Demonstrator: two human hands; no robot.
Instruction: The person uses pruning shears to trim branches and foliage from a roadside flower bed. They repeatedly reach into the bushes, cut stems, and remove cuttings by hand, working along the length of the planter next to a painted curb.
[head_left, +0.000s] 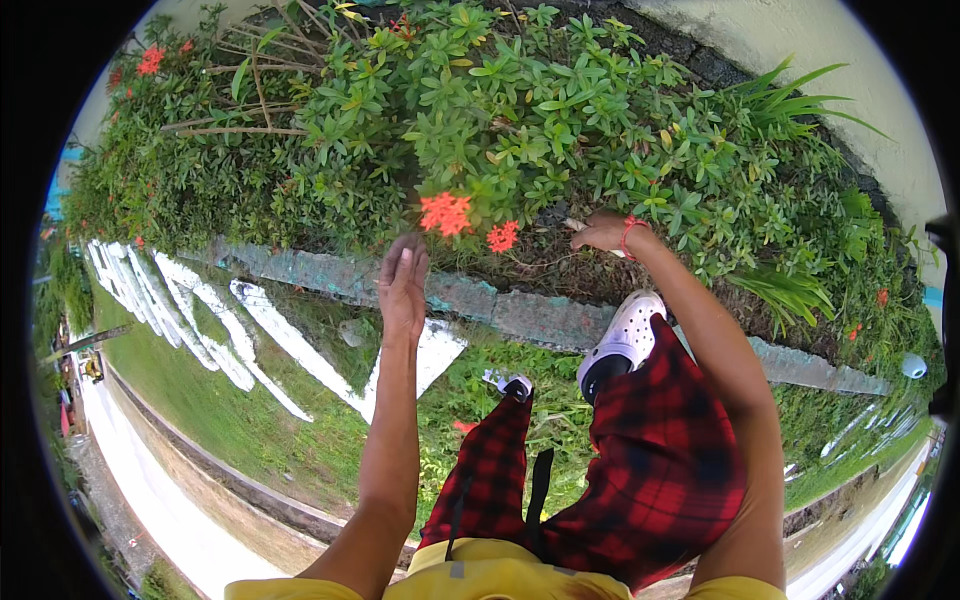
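My right hand (602, 231), with a red band at its wrist, is closed around the pale handle (576, 224) of a tool. The dark end (553, 215) of that tool reaches into the soil and stems under the bushes; its kind cannot be told. My left hand (404, 274) is raised over the concrete curb, fingers together and slightly curled; whether it holds a small thing cannot be made out. Clusters of red ixora flowers (445, 214) stand between the hands on a green leafy shrub (480, 127).
A weathered concrete curb (525, 319) edges the planting bed, with my right clog (636, 319) on it. Cut bare branches (240, 131) stick out at upper left. Large white painted shapes (292, 341) lie on the grass slope. A pale wall (795, 37) stands behind the shrubs.
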